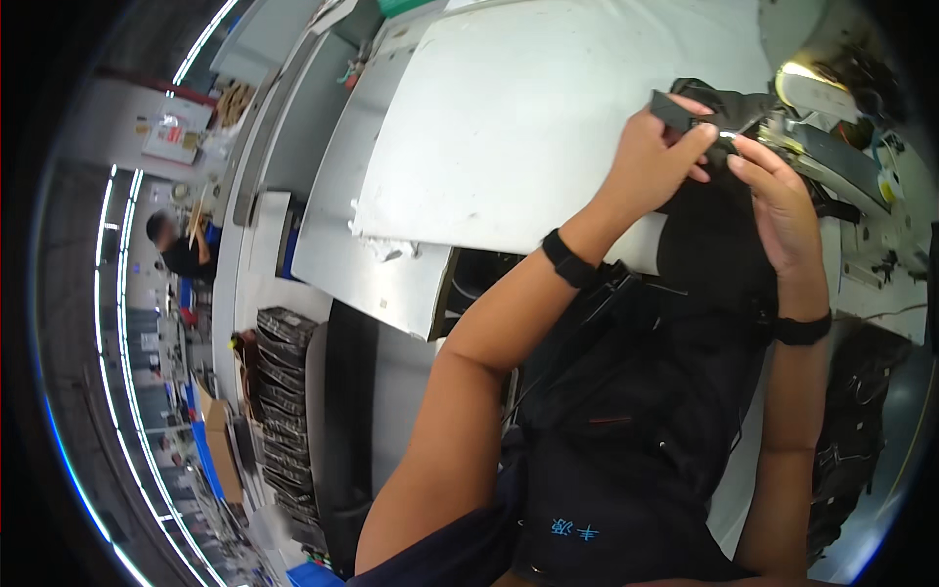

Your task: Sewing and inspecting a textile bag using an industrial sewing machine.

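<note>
My left hand is closed over the white worktop, with a flat black strip between thumb and fingers. The strip's stiff end sticks up past the knuckles. Close beside it, my right hand has its thumb and forefinger bent inward toward the strip's lower end. Whatever lies between those fingertips is too small to make out. Black fabric lies under both hands and drapes over the table's front edge toward my lap. Just beyond my right hand stands a sewing machine with its lamp lit.
The white worktop spreads to the left, its front edge ragged. A stack of folded black pieces stands lower left. More black items hang at the lower right. Far left, another person sits at a bench.
</note>
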Tool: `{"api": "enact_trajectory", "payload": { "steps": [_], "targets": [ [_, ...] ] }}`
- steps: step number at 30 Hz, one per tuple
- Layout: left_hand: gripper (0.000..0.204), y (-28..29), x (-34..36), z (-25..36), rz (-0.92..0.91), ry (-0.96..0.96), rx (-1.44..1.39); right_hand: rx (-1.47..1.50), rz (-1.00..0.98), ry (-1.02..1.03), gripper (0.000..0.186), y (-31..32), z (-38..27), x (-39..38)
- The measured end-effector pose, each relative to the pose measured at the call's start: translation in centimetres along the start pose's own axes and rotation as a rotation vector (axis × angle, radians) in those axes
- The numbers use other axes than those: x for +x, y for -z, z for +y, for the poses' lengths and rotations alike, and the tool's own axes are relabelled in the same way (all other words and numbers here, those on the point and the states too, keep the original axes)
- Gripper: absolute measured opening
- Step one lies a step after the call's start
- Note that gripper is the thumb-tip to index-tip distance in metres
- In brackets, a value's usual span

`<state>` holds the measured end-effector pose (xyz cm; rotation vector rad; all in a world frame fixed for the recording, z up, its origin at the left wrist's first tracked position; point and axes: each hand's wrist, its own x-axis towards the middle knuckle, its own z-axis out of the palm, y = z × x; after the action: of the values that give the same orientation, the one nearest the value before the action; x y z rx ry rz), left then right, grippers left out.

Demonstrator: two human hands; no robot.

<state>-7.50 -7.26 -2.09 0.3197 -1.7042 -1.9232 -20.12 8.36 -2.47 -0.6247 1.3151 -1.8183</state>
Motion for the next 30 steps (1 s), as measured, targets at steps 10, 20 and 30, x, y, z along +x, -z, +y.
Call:
{"api": "enact_trajectory", "payload": {
  "steps": [10, 20, 30],
  "targets": [
    [0.030, 0.6, 0.3, -0.6, 0.005, -0.030, 0.040, -0.051, -0.059, 0.016, 0.037, 0.4, -0.2, 1.5],
    [0.032, -1.3, 0.7, -0.3, 0.070, -0.022, 0.018, -0.520, 0.202, 0.338, 0.025, -0.8, 0.5, -1.4],
    [0.034, -3.8, 2.0, -0.2, 0.133, -0.060, 0.113, -0.882, 0.457, 0.732, 0.023, -0.1, 0.3, 0.1]
  ]
}}
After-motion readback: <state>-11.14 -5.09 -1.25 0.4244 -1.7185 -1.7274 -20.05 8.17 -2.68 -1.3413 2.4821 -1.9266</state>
